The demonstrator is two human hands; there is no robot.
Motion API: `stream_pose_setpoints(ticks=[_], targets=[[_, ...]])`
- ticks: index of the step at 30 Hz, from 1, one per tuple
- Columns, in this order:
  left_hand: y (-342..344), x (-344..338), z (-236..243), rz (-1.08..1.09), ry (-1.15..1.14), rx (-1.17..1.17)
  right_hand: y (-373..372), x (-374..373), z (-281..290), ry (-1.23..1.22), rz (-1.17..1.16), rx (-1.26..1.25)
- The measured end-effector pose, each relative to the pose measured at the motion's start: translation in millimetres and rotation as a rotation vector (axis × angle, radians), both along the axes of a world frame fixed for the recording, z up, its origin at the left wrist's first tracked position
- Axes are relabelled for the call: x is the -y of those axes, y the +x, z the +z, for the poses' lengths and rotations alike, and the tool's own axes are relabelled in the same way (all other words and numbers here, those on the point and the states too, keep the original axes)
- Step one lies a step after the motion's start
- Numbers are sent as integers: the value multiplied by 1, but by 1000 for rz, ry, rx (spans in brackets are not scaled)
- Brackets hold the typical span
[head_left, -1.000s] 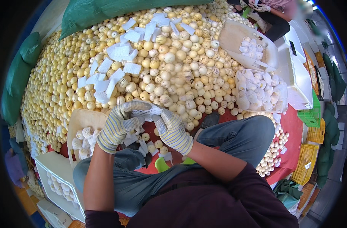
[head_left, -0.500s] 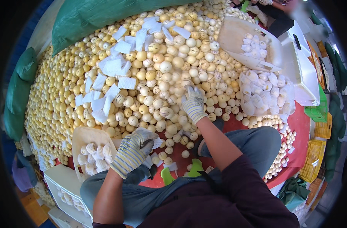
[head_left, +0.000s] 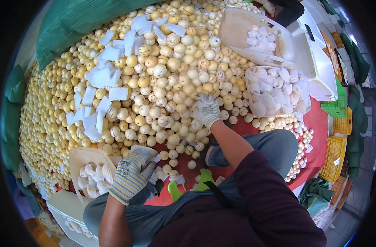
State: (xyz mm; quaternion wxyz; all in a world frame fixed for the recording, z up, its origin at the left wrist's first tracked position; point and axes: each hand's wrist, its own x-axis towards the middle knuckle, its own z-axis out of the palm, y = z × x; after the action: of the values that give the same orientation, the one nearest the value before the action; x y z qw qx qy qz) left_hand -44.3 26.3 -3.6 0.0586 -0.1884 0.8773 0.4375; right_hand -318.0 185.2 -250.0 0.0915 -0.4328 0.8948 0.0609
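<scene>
My right hand (head_left: 208, 111), in a striped knit glove, reaches over the near slope of a big heap of pale yellow pepino melons (head_left: 163, 121), some with dark stripes. Its fingers are apart on the fruit and hold none that I can see. Lower left, my gloved left hand (head_left: 132, 173) is closed, thumb against fingers. A bit of white foam net (head_left: 156, 158) shows at its fingertips; the rest is hidden by the glove. Beside that hand stands a cream scoop-shaped tub (head_left: 76, 158) with net-wrapped fruit (head_left: 98, 176) inside.
White foam nets (head_left: 118, 94) lie scattered on the heap. At right are a tub of wrapped fruit (head_left: 274, 92), another cream tub (head_left: 233, 29), a white foam box (head_left: 319, 61) and yellow crates (head_left: 334, 158). Green sacks (head_left: 73, 24) border the far side. Red sheeting (head_left: 315, 140) shows beneath.
The whole view has shifted, so the heap and tubs sit further left. My right hand stays at the heap, its fingers now more spread; my left hand stays closed beside the near tub.
</scene>
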Motion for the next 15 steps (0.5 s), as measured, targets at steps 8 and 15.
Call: stream_pose_setpoints(ticks=[8,15], targets=[[7,-7,7,-74,-87,-17,-13,-64,-6,155,-730,435],[4,-4,10,-119,-169,-11,-98,-99,-11,356,-978,368]])
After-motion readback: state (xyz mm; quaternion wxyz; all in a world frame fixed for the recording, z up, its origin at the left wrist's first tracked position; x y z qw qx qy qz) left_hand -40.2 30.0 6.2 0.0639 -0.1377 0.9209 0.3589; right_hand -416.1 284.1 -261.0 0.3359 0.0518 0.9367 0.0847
